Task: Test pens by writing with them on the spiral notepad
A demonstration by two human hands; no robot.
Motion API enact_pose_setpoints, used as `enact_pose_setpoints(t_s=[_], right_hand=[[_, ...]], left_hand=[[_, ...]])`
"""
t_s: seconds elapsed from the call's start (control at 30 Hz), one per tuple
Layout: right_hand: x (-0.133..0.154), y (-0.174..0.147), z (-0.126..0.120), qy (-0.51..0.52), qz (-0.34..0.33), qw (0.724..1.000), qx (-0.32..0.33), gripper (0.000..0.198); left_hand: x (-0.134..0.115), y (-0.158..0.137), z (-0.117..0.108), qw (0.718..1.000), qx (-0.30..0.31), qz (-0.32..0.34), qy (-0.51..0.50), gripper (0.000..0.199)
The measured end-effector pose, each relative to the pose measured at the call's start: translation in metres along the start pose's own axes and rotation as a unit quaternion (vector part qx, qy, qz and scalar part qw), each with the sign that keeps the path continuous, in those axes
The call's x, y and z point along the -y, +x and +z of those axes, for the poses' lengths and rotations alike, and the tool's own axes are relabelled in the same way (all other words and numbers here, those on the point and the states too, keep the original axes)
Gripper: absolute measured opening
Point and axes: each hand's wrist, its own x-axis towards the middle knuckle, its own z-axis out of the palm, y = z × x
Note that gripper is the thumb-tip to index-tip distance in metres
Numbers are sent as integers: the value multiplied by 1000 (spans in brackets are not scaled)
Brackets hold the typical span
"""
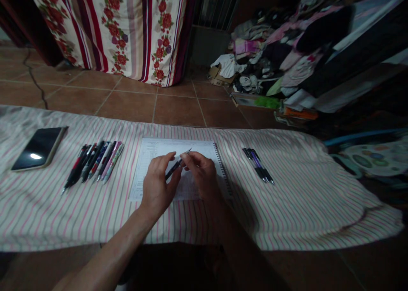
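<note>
Both of my hands are over the spiral notebook (148, 163), whose page is white with printed lines. My right hand (202, 172) pinches a dark pen (174, 168) near its thin tip, which points up and away to the right. The back of the pen reaches into the gap between the thumb and forefinger of my left hand (158, 182). Those left fingers are curved and apart around the barrel; whether they touch it is hard to make out. To the right lie a few pens (258, 165), black and purple.
A row of several pens (95, 161) lies left of the notebook, with a smartphone (40, 148) beyond them. Striped cloth (302, 189) covers the low surface. Behind are a tiled floor (175, 106), a flowered curtain (127, 32) and a heap of clothes (270, 49).
</note>
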Motion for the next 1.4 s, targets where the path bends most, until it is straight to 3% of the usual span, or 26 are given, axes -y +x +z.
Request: enact_pose_setpoints(t_s=[0.2, 0.4, 0.5, 0.7, 0.87, 1.07, 1.4], right_hand=[[-3, 0, 0, -7, -7, 999, 35, 24], [-8, 4, -12, -35, -1, 997, 71, 28], [-16, 11, -30, -84, -16, 996, 21, 28], [-30, 22, -72, -232, -54, 969, -66, 24], [-32, 20, -91, -356, -81, 926, -96, 23], [-41, 18, -91, -394, -77, 914, -66, 26], [-40, 18, -82, -421, -78, 903, -38, 31]], left_hand=[[6, -2, 2, 996, 6, -68, -62, 34], [9, -1, 1, 999, 29, -27, -4, 30], [12, 1, -1, 1000, 12, -24, -5, 26], [9, 4, 0, 988, -32, -143, -40, 21], [10, 3, 2, 992, -11, -126, 16, 18], [15, 2, 7, 984, 18, -111, 137, 11], [25, 3, 12, 983, 37, -112, 143, 18]])
